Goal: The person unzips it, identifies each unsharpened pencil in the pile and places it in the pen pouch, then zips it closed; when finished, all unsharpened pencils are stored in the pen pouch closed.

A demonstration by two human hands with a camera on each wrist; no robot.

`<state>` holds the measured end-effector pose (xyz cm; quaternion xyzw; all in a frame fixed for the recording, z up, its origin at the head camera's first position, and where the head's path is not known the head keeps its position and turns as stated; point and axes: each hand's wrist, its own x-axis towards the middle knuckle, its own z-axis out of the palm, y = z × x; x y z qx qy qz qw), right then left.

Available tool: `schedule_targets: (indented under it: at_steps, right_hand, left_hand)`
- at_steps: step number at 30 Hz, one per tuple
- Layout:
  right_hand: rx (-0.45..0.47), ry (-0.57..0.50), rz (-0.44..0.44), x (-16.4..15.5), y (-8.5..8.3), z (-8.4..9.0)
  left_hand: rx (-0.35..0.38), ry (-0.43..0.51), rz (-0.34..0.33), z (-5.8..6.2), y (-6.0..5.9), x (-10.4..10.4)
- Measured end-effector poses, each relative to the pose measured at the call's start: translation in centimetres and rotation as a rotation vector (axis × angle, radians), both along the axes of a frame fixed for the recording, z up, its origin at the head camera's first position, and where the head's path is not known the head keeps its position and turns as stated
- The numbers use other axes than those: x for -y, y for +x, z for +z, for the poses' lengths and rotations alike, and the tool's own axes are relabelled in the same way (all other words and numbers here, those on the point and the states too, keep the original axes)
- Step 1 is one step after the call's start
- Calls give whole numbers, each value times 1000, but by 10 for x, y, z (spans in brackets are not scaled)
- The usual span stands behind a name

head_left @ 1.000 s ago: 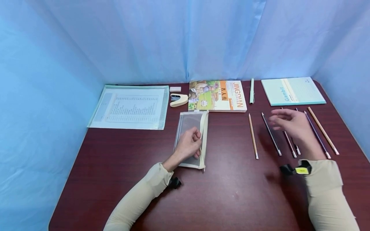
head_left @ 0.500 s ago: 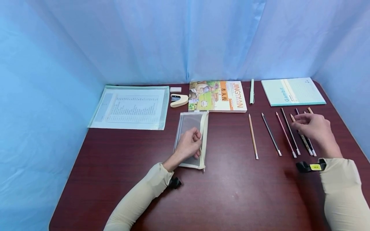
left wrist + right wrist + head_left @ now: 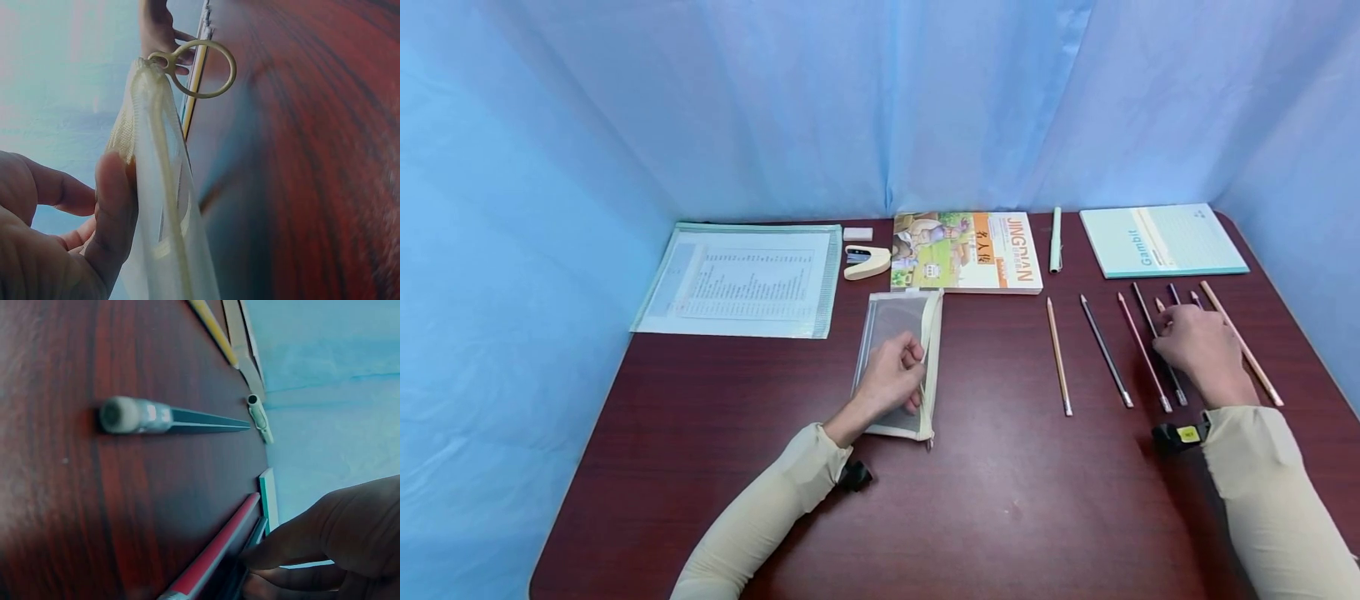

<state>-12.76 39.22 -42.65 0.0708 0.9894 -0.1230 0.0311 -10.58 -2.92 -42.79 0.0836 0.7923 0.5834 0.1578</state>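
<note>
My left hand (image 3: pixel 891 371) pinches the cream zip edge of a see-through mesh pencil case (image 3: pixel 891 312). In the left wrist view, thumb and fingers meet at the zip tape (image 3: pixel 125 131), and a ring pull (image 3: pixel 234 65) hangs at its far end. My right hand (image 3: pixel 1202 346) is low over the pencils at the right, fingers bent downward. It covers the middle of several of them. In the right wrist view its fingertips are right at a dark pencil (image 3: pixel 253 532), beside a red pencil (image 3: pixel 219 540); I cannot tell whether they grip one.
Left of the hand lie a yellow pencil (image 3: pixel 1057 358) and a black pencil (image 3: pixel 1105 350); a wooden one (image 3: pixel 1243 346) lies right of it. Behind are a document pouch (image 3: pixel 745 283), stapler (image 3: pixel 867 262), eraser (image 3: pixel 857 234), book (image 3: pixel 966 250), pen (image 3: pixel 1056 237) and notebook (image 3: pixel 1165 242).
My right hand has swept rightward above the pencils, then come back slightly left and lower over them. My left hand stays on the pencil case.
</note>
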Motion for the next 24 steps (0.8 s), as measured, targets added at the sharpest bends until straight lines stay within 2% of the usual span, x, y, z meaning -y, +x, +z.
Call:
schedule_targets:
  at_steps: [10,17,24]
  right_hand:
    - [20,1,8,4,-2,4]
    - [37,-54,-55,1,5,21]
    - [-57,-190,-78,4,13,30]
  left_hand:
    - [-3,6,-2,0,0,0]
    - [-9,-2,-3,0,1,-1]
    - [-7,2,-1,-1,0,-1]
